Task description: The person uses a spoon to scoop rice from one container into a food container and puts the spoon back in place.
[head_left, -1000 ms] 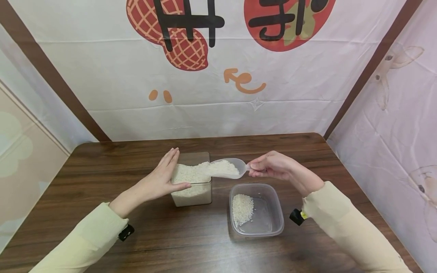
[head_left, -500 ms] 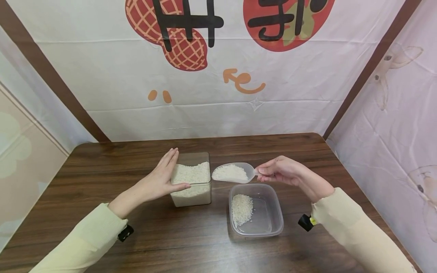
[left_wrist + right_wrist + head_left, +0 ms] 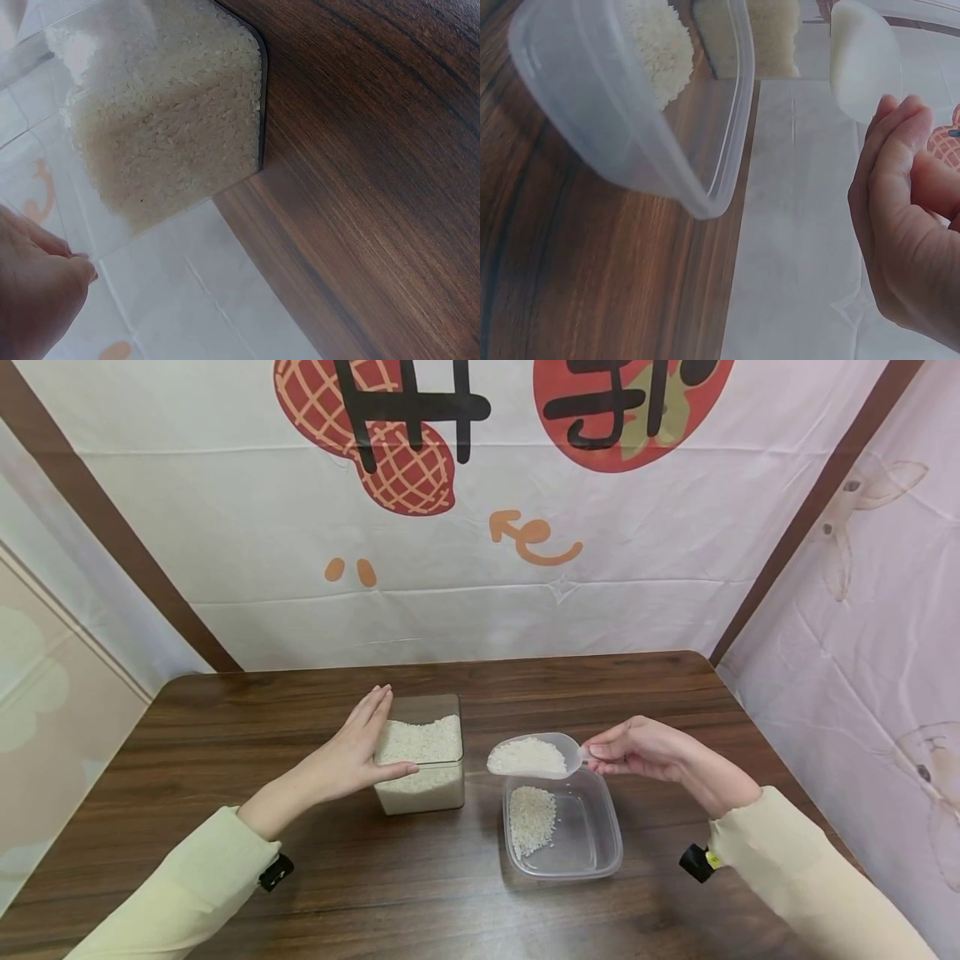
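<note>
My right hand pinches the handle of a translucent scoop heaped with white rice. The scoop is held level above the far edge of a clear plastic tub. A small pile of rice lies on the left side of that tub's floor. My left hand rests with straight fingers against the left side of a clear square canister, its thumb along the near side. Rice fills the canister's lower part. In the right wrist view the scoop shows beyond the fingertips.
Both containers stand on a dark wooden table, the tub to the right of the canister with a gap between them. A white printed cloth hangs behind the table's far edge. Each sleeve has a black wrist camera beside it.
My right hand has drawn the rice-filled scoop away from over the canister, rightward and toward me, to above the tub's far edge. The left hand has stayed at the canister.
</note>
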Motion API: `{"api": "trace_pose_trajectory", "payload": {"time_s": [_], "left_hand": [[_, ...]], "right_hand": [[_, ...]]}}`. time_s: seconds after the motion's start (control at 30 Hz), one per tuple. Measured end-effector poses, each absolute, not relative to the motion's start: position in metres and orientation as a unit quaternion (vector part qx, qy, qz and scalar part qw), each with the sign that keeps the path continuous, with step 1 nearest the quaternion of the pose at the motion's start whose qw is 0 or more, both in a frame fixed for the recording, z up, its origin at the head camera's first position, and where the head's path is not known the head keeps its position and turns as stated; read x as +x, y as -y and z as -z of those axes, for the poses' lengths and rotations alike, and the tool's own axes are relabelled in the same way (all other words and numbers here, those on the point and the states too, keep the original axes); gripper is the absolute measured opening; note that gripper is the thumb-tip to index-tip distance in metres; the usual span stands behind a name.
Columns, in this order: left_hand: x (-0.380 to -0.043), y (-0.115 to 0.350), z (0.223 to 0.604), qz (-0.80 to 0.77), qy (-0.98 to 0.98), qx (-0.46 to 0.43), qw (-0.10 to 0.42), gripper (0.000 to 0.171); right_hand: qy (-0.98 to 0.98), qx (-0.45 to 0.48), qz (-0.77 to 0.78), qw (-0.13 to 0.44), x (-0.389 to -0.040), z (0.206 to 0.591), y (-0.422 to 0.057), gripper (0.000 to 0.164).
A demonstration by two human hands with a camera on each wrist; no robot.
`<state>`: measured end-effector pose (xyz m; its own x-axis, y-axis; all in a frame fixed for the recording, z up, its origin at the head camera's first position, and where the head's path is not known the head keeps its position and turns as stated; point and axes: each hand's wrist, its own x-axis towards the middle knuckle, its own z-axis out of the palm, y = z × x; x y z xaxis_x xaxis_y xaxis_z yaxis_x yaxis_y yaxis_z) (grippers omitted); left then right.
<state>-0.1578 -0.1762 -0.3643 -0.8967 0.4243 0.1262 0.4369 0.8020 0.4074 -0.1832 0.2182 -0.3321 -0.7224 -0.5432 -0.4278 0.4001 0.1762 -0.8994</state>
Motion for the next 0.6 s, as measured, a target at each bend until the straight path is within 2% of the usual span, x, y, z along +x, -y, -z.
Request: {"api": "trace_pose_trajectory", "payload": {"time_s": [0.37,0.6], "left_hand": [[-0.158,0.177,0.365,0.216,0.949,-0.228,0.015,0.110],[-0.157,0.177,0.364,0.224,0.949,-0.224,0.008,0.109]], "right_hand": [[-0.679,-0.071,0.614,0.396,-0.180,0.339,-0.235,0.022],[-0.676,-0.089,0.601,0.416,-0.177,0.344,-0.244,0.022]]}}
